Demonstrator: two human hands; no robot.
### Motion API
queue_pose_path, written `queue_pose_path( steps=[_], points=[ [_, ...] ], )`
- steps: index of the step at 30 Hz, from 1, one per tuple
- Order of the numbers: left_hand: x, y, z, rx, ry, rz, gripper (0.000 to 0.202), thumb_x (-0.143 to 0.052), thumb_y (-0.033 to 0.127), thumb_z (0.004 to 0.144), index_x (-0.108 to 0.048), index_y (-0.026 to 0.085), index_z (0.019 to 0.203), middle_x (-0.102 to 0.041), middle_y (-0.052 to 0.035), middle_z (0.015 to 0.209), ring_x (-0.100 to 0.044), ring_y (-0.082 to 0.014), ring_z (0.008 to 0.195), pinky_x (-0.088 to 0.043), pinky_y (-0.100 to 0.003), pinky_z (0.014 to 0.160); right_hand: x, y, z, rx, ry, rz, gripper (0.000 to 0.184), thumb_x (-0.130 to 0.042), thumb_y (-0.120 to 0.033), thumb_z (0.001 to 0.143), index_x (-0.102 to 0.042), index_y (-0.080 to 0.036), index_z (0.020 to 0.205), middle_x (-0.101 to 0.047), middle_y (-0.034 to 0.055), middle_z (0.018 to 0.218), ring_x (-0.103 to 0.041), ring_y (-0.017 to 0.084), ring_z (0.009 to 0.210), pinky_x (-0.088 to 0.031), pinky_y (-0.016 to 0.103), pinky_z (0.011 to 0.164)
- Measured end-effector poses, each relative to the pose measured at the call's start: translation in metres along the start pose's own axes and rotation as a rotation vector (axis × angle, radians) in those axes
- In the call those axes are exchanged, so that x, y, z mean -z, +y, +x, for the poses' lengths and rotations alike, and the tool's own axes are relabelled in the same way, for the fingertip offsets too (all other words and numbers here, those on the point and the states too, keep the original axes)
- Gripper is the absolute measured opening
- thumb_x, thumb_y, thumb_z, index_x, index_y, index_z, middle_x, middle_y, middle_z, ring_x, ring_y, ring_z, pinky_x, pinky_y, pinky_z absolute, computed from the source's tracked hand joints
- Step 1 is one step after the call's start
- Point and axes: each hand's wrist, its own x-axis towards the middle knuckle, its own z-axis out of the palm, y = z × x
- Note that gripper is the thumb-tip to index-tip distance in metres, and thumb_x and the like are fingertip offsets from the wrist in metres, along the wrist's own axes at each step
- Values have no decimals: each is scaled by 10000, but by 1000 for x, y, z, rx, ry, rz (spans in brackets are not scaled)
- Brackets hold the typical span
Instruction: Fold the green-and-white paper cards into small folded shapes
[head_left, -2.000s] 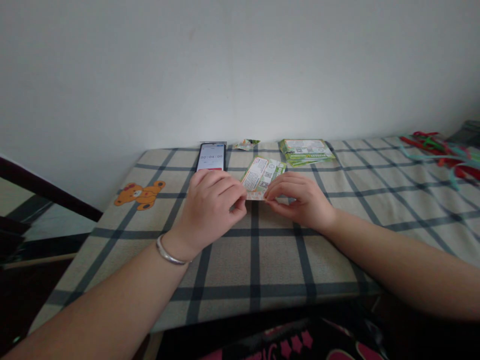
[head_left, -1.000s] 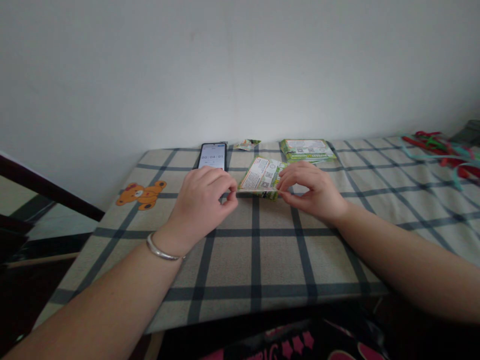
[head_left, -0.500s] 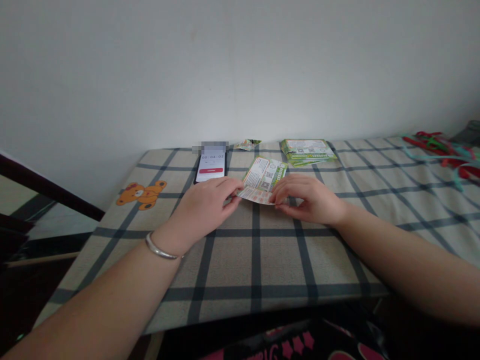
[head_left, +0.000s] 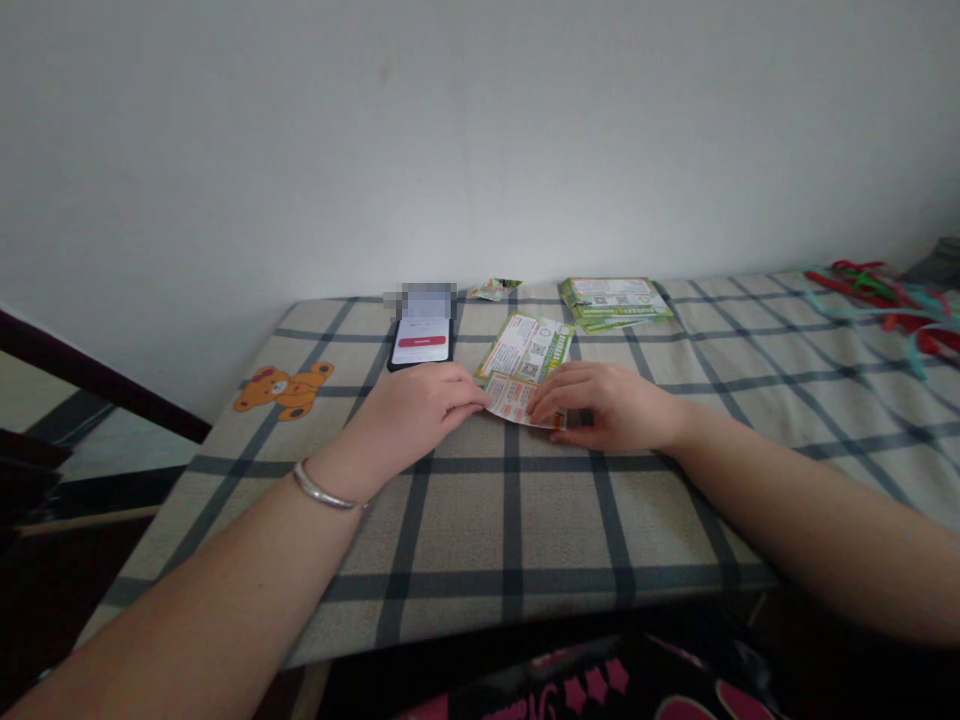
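A green and white printed leaflet (head_left: 525, 360) lies on the checked tablecloth (head_left: 510, 500), its near flap unfolded toward me. My left hand (head_left: 416, 410), with a silver bangle on the wrist, rests fingers together on the leaflet's left near corner. My right hand (head_left: 607, 405) pinches the leaflet's near right edge between thumb and fingers, pressing it to the cloth.
A phone (head_left: 422, 335) with a lit screen lies just beyond my left hand. A stack of similar leaflets (head_left: 613, 300) sits at the back, with a small folded piece (head_left: 495, 289) near the wall. Red and green ribbons (head_left: 885, 295) lie far right. An orange bear print (head_left: 281, 388) marks the cloth.
The leaflet's near part has been opened out toward me and laid flatter. Both hands have slid slightly nearer to me along its edge. The phone's timer advanced.
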Motion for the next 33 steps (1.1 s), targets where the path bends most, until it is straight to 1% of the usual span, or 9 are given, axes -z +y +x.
queue_pose_path(
  steps=[3, 6, 13, 18, 23, 26, 28, 30, 33],
  points=[
    [0, 0, -1, -4, -5, 21, 200, -539, 164, 896, -721, 231, 945, -700, 2, 936, -653, -143, 839, -495, -260, 713, 1, -2, 1, 37, -21, -13, 333, -617, -108, 808, -668, -221, 1118, -696, 52, 1137, -612, 172, 1086, -498, 352, 937],
    [-1, 0, -1, 7, 0, 40, 210, -537, 162, 894, -724, 240, 950, -705, 6, 936, -654, -141, 828, -491, -254, 699, 1, -4, 2, 66, -37, -47, 343, -573, -101, 839, -664, -217, 1148, -686, 44, 1184, -595, 175, 1129, -484, 365, 971],
    [-2, 1, 0, -2, -1, 46, 228, -522, 146, 898, -721, 232, 970, -728, -2, 962, -665, -167, 894, -516, -302, 781, -2, -9, 5, 80, -45, -98, 276, -513, -151, 921, -683, -218, 1128, -706, 36, 1156, -621, 168, 1085, -492, 351, 936],
    [-4, 4, 1, 36, 41, -57, 153, -585, 194, 886, -709, 206, 974, -729, -17, 977, -653, -175, 924, -516, -325, 825, -4, -12, 6, 51, -38, -97, 233, -505, -217, 948, -697, -203, 1080, -728, 17, 1093, -636, 167, 1035, -500, 334, 908],
    [-7, 7, 2, 26, 51, -124, 145, -603, 219, 888, -698, 189, 994, -721, -27, 982, -639, -176, 935, -506, -327, 838, -7, -13, 6, 11, 5, -59, 223, -531, -291, 946, -711, -200, 1039, -743, 26, 1022, -656, 168, 960, -515, 324, 844],
    [-7, 8, 2, 59, 50, -159, 137, -617, 217, 880, -697, 196, 989, -717, -23, 979, -635, -176, 931, -500, -325, 835, -9, -14, 7, -21, 21, 49, 204, -563, -301, 928, -714, -189, 1009, -744, 51, 993, -667, 163, 938, -517, 311, 837],
    [-7, 10, 2, 75, 53, -167, 122, -623, 209, 872, -696, 198, 970, -715, -20, 966, -634, -178, 924, -496, -323, 826, -8, -14, 8, -71, 27, 121, 185, -594, -302, 907, -710, -183, 988, -745, 53, 958, -676, 152, 896, -521, 291, 813],
    [-6, 12, 2, 83, 57, -176, 104, -625, 204, 867, -694, 203, 944, -713, -13, 946, -634, -179, 910, -492, -319, 812, -6, -15, 7, -141, 29, 157, 162, -609, -282, 889, -700, -186, 984, -743, 39, 934, -680, 138, 853, -522, 265, 771],
    [-5, 17, 2, 114, 68, -195, 113, -628, 194, 856, -687, 218, 948, -710, 0, 939, -640, -174, 899, -484, -316, 807, -4, -16, 6, -235, 56, 193, 133, -592, -185, 857, -674, -182, 961, -737, 24, 924, -678, 124, 817, -518, 236, 723]
  ],
)
